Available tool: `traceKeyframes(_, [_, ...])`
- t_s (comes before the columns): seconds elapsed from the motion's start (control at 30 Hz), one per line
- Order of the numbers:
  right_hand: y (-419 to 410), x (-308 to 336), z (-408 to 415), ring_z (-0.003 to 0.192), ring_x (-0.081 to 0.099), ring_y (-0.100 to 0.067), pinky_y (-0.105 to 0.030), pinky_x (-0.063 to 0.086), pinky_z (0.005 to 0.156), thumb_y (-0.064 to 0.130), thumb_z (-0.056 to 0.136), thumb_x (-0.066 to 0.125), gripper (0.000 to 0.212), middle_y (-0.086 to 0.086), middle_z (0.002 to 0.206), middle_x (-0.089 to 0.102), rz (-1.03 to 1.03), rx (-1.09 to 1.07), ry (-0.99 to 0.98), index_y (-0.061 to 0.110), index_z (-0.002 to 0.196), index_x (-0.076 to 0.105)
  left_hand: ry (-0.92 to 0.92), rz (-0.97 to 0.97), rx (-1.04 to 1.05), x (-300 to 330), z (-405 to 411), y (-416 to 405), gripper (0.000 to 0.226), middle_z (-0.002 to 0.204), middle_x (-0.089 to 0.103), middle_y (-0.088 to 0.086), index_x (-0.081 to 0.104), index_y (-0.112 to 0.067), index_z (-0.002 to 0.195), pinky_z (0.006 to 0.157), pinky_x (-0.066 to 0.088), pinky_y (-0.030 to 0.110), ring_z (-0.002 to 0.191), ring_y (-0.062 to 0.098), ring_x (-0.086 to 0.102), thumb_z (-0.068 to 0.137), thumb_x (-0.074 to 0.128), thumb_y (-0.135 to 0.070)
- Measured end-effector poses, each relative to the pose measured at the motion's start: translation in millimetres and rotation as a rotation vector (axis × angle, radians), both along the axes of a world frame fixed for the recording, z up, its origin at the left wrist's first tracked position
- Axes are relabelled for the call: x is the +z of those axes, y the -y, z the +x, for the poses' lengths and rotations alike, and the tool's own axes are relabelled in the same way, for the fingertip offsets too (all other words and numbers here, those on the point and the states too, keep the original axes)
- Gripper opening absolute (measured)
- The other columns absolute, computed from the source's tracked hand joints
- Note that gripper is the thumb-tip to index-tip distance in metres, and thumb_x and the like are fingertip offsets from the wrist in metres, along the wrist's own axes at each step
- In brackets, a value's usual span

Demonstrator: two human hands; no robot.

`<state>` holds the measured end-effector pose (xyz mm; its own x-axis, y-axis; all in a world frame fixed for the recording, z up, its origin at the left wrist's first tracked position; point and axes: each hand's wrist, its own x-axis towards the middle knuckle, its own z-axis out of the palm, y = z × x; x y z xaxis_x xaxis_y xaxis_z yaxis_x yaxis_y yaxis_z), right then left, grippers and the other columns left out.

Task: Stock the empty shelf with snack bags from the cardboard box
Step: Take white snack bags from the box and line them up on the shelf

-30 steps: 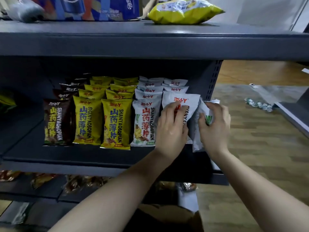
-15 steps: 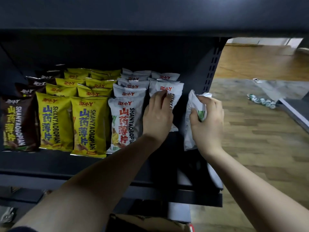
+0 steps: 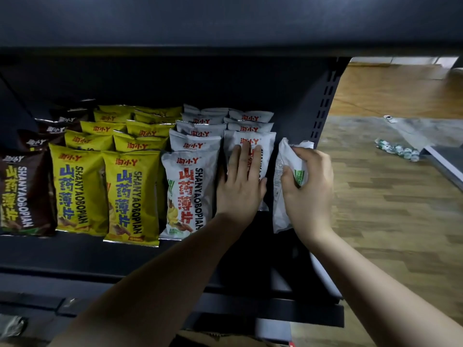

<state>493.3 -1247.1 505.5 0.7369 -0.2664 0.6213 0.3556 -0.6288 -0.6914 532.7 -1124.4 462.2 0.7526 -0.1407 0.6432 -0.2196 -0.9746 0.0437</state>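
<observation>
Two hands: both reach onto the dark shelf from 6 o'clock, side by side at the right end of the stocked rows.
Left hand: fingers straight and together, laid flat against the front white bag of the rightmost white column; it curls round nothing.
Right hand: fingers and thumb curled round a white snack bag, gripping it about its upper half.
Held bag, place: at 3 o'clock of the left hand, just beside the pressed bag with a narrow dark gap between, near the perforated upright at the shelf's right end.
Held bag, axis: long axis runs 12 to 6 o'clock, standing on end; the crimped top points to 12, the bottom edge hangs at 6. It is turned edge-on, so its printed face is largely hidden; a green patch shows between the fingers.
Shelved bags, axis: all stand upright with tops at 12, printed faces toward the viewer, columns receding to the back.
Columns from 9 to 3 o'clock: brown bags, two columns of yellow bags, two columns of white bags.
Floor: wood planks at 3 o'clock, with small litter lying toward 2.
Cardboard box: only a sliver shows at 6 o'clock, under the arms.
</observation>
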Motion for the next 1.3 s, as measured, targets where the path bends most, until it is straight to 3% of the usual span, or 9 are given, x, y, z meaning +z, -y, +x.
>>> traceKeyframes(0.23, [-7,-1,-7,0.112,0.05,-0.023,-0.01,0.027,0.079,0.018,0.085,0.057,0.032,-0.003,0.117,0.054,0.0,0.017,0.019,0.016,0.117,0.059,-0.035,-0.061,-0.088,11,-12,-6,0.058,0.149,0.036,0.016,0.037,-0.008,0.144,0.107,0.036,0.041,0.137,0.031,0.034,0.094,0.037,-0.037])
traceKeyframes(0.37, [-16,0,-10,0.109,0.052,-0.025,-0.012,0.031,0.085,0.021,0.084,0.054,0.034,-0.004,0.116,0.056,-0.015,0.024,0.03,0.014,0.117,0.061,-0.075,-0.252,-0.153,25,-33,-11,0.056,0.146,0.04,0.014,0.04,-0.005,0.14,0.107,0.035,0.039,0.136,0.029,0.036,0.088,0.033,-0.022])
traceKeyframes(0.53, [-35,2,-12,0.108,0.055,-0.026,-0.029,0.044,0.085,0.031,0.084,0.047,0.038,-0.001,0.117,0.056,-0.087,0.046,0.037,0.019,0.117,0.061,-0.012,-0.354,-0.251,43,-57,-21,0.046,0.122,0.06,0.016,0.058,0.001,0.121,0.094,0.049,0.039,0.114,0.03,0.056,0.082,0.037,-0.014])
traceKeyframes(0.7, [-59,2,-9,0.106,0.051,-0.025,-0.03,0.048,0.072,0.029,0.084,0.045,0.039,0.003,0.12,0.054,-0.193,-0.044,0.024,0.025,0.12,0.059,-0.01,-0.4,-0.282,48,-78,-39,0.037,0.117,0.059,0.013,0.057,-0.002,0.117,0.085,0.05,0.036,0.106,0.028,0.058,0.083,0.045,-0.006])
traceKeyframes(0.8, [-71,-3,-6,0.106,0.046,-0.026,-0.036,0.048,0.076,0.032,0.084,0.043,0.041,0.001,0.123,0.054,-0.214,-0.072,0.005,0.024,0.122,0.058,-0.03,-0.424,-0.295,45,-82,-47,0.04,0.119,0.058,0.012,0.057,-0.003,0.117,0.086,0.047,0.03,0.107,0.025,0.056,0.078,0.052,0.004])
traceKeyframes(0.93, [-94,-17,3,0.111,0.048,-0.03,-0.041,0.051,0.077,0.023,0.083,0.057,0.042,-0.002,0.131,0.053,-0.261,-0.247,-0.101,0.026,0.125,0.055,-0.049,-0.461,-0.31,46,-86,-52,0.038,0.12,0.057,0.013,0.057,-0.001,0.114,0.088,0.045,0.026,0.108,0.022,0.053,0.081,0.039,-0.01])
traceKeyframes(1.13, [-114,-21,4,0.134,0.032,-0.035,-0.05,0.034,0.101,0.038,0.088,0.024,0.056,-0.006,0.151,0.032,-0.263,-0.305,-0.243,0.029,0.142,0.035,-0.104,-0.46,-0.308,52,-88,-53,0.052,0.121,0.056,0.011,0.056,-0.002,0.116,0.083,0.041,0.02,0.108,0.026,0.056,0.075,0.033,-0.023])
traceKeyframes(1.2, [-113,-22,4,0.138,0.026,-0.035,-0.05,0.028,0.105,0.039,0.09,0.021,0.057,-0.006,0.155,0.024,-0.278,-0.298,-0.254,0.03,0.146,0.028,-0.122,-0.47,-0.307,53,-86,-50,0.056,0.122,0.056,0.012,0.056,-0.001,0.117,0.085,0.043,0.023,0.109,0.026,0.056,0.075,0.028,-0.024])
traceKeyframes(1.3, [-108,-25,5,0.14,0.021,-0.031,-0.044,0.026,0.109,0.034,0.096,0.036,0.056,-0.007,0.156,0.017,-0.238,-0.255,-0.219,0.027,0.149,0.02,-0.137,-0.454,-0.278,54,-84,-42,0.059,0.126,0.053,0.017,0.056,0.002,0.119,0.092,0.047,0.034,0.115,0.03,0.053,0.077,0.024,-0.025])
